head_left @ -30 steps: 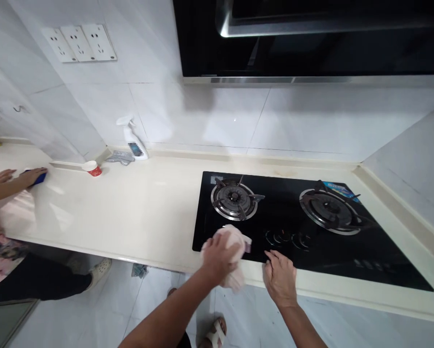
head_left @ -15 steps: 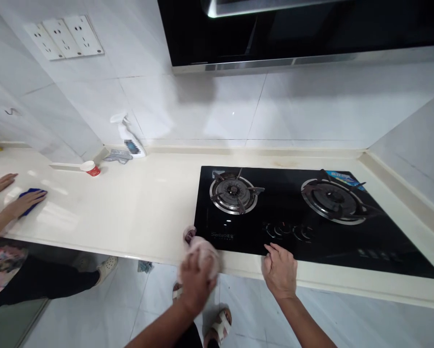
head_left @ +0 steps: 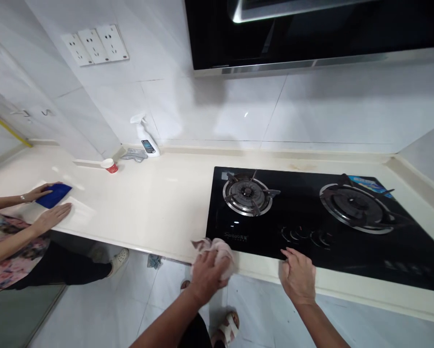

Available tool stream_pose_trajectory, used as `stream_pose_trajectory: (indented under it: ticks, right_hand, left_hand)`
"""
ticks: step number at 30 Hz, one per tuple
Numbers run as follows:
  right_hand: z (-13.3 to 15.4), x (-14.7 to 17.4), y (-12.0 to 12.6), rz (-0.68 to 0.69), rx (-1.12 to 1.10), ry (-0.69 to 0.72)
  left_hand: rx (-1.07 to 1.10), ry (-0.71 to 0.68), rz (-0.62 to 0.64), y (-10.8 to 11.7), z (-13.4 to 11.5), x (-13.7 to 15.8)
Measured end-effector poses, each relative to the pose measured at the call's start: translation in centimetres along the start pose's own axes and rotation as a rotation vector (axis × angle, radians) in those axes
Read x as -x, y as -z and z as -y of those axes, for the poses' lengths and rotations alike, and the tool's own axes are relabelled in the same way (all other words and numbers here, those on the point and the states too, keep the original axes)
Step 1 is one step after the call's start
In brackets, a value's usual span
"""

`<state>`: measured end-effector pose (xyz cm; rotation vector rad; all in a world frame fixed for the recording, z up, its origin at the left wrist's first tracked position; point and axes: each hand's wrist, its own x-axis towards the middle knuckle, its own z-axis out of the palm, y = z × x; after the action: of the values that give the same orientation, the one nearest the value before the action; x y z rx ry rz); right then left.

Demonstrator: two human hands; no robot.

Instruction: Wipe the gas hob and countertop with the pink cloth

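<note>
My left hand (head_left: 208, 273) is closed on a crumpled pale pink cloth (head_left: 222, 252), which lies on the counter's front edge by the cooktop's near left corner. My right hand (head_left: 299, 274) rests at the front edge of the black glass cooktop (head_left: 267, 237), below the control knobs (head_left: 304, 236). Its fingers are loosely bent, with nothing seen in them. Two round burners with pan supports, the left burner (head_left: 247, 194) and the right burner (head_left: 355, 205), are set into the glass.
At the left, another person's hands (head_left: 52, 217) are by a blue cloth (head_left: 55, 194) on the cream counter (head_left: 147, 203). A spray bottle (head_left: 148, 140), a grey cloth (head_left: 134, 154) and a red and white cup (head_left: 110, 166) stand near the wall. A black range hood (head_left: 292, 38) overhangs the cooktop.
My view has turned left, so everything sits further right. The pink cloth has bunched up under my left hand. The other person's hands have shifted around the blue cloth, which shows more fully.
</note>
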<state>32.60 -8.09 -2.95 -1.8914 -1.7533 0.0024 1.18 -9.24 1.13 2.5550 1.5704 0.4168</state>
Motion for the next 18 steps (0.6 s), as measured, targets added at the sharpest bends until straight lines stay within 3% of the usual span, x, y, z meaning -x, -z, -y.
stream_pose_trajectory:
  ticks: [3,6,12,15,18]
  right_hand:
    - [0.1,0.1,-0.1,-0.012,0.009,-0.007]
    - [0.2,0.2,-0.3,-0.034,0.004,-0.015]
    - [0.3,-0.4,-0.5,-0.056,-0.088,-0.111]
    - [3.9,-1.3,0.0,-0.066,-0.288,-0.253]
    - [11.9,-1.6,0.7,0.174,-0.691,-0.286]
  left_hand:
    - [0.105,0.227,-0.011,3.1,5.2,2.1]
    - [0.162,0.396,-0.064,6.6,8.7,2.5]
    - [0.294,0.590,-0.208,11.7,10.9,0.4]
    - [0.422,0.646,-0.259,12.8,10.5,-0.8]
    - [0.548,0.676,-0.275,13.1,9.5,-2.2]
